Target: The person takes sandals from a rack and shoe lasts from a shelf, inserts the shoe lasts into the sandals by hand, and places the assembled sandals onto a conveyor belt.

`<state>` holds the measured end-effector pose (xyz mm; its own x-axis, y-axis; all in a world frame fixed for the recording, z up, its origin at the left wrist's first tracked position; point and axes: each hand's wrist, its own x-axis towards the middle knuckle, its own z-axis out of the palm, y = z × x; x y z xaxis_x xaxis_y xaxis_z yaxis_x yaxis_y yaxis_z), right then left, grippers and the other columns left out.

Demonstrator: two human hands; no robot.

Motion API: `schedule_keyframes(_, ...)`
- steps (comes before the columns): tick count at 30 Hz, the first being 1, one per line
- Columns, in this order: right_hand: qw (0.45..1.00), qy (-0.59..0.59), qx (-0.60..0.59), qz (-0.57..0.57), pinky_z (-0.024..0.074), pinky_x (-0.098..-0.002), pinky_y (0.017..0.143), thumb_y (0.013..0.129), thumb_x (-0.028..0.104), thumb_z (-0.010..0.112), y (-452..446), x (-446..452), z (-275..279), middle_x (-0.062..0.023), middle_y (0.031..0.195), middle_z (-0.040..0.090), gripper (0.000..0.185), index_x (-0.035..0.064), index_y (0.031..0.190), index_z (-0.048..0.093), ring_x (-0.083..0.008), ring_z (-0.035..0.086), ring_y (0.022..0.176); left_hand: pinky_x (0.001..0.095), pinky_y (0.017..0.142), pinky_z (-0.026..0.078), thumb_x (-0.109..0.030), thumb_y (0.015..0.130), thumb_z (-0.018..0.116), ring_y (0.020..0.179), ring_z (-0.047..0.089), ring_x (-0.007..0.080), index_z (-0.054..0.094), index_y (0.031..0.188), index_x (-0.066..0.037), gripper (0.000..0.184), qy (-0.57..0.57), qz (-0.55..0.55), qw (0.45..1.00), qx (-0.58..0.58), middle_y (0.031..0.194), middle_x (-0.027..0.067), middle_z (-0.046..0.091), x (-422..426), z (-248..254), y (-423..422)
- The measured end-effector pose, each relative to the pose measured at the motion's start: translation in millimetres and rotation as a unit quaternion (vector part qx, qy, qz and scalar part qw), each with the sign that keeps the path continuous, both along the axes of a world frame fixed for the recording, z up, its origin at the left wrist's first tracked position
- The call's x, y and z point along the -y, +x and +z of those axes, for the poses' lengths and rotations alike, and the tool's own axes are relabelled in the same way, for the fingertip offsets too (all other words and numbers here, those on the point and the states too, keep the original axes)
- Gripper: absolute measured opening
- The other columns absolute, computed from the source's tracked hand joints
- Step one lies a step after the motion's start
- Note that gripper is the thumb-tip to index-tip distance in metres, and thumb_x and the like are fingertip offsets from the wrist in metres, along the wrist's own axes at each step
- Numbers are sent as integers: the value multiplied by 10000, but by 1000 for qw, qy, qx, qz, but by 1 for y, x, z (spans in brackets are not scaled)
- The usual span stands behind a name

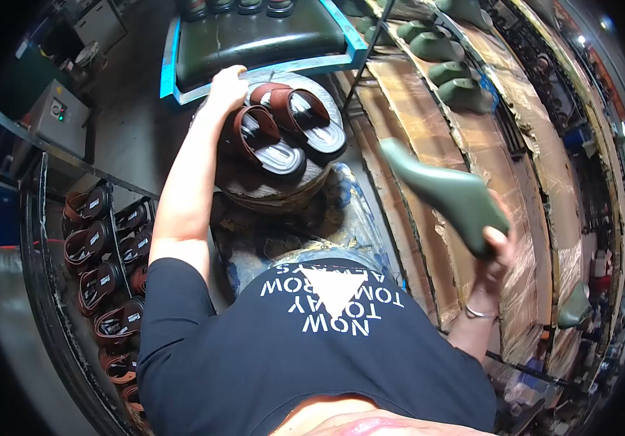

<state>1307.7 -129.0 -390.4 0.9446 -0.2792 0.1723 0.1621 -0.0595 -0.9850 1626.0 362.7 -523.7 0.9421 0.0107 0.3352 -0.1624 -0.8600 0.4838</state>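
Note:
My right hand (pixel 500 251) grips a green shoe last (pixel 447 192) by its thick end. The last is held in the air, its narrow end pointing up and left. My left hand (pixel 229 87) is stretched forward with curled fingers, close to the blue frame (pixel 276 73) of the conveyor. What it holds, if anything, is hidden. Just beside it, a brown-strapped sandal (pixel 261 138) sits on a round stand (pixel 272 185). A second brown-strapped sandal (pixel 301 116) lies to its right on the same stand.
Green lasts (pixel 458 83) stand on a cardboard-covered rack (pixel 400 138) at right; another last (pixel 574 309) sits farther right. A black rack (pixel 43 211) at left holds several sandals (pixel 98 247). More footwear rests on the dark conveyor (pixel 261 43) ahead. A control box (pixel 58 116) stands far left.

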Motion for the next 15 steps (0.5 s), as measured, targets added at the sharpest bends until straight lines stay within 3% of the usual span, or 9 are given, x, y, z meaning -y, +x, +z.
schedule_keyframes(3,989,-23,-61,135,456,-333,1063,754,237,728,56,-49,-13,-159,1275,663,735,-68,1398,547,-235,631,1164,401,1052,493,-116,829,598,1205,648,360,699,1220,12,424,87,-41,977,-191,1233,242,693,3,-7,12)
schedule_keyframes(4,984,-47,-50,165,462,-333,1056,777,212,745,73,-61,-19,-152,1276,665,702,-53,1398,551,-225,632,1164,393,1044,496,-93,820,602,1209,649,350,697,1225,23,431,64,-39,982,-173,1245,248,687,6,0,1)
schedule_keyframes(5,978,-71,-40,194,469,-332,1048,800,186,763,90,-72,-29,-146,1276,668,672,-39,1397,554,-215,633,1164,426,956,526,-114,808,604,1103,677,376,741,1080,4,326,29,-51,993,-106,1130,248,712,0,-22,7)
schedule_keyframes(8,942,-194,24,272,462,-352,1064,849,220,789,139,-99,-51,-179,1322,647,654,-21,1404,538,-235,610,1227,393,996,515,-66,810,609,1145,675,345,718,1187,1,397,-50,-75,987,-135,1190,232,709,0,-18,0)
schedule_keyframes(9,931,-204,11,303,455,-378,1084,834,302,821,160,-105,-67,-217,1374,613,801,-10,1478,462,-287,595,1276,393,996,515,-66,810,609,1145,675,345,718,1187,1,397,-50,-70,987,-136,1190,232,709,0,-20,1)
schedule_keyframes(11,829,-500,137,208,443,-424,1104,799,415,847,191,-127,-88,-237,1409,586,990,17,1558,353,-337,549,1342,384,1036,499,-18,810,581,1194,656,337,694,1241,7,446,-64,-108,982,-138,1245,225,697,-2,-25,4)
schedule_keyframes(13,898,-306,3,316,379,-428,1156,785,452,853,204,-151,-102,-255,1519,470,1078,20,1594,285,-379,491,1384,386,1063,484,5,805,562,1221,640,342,675,1271,15,479,-92,-126,974,-165,1274,220,688,-3,-21,3)
schedule_keyframes(15,900,-270,-28,341,404,-442,1136,768,469,858,206,-166,-90,-263,1484,500,1057,18,1567,334,-395,514,1353,370,1091,448,46,788,495,1239,629,315,657,1279,43,517,-135,-123,972,-150,1280,216,688,-7,-35,10)
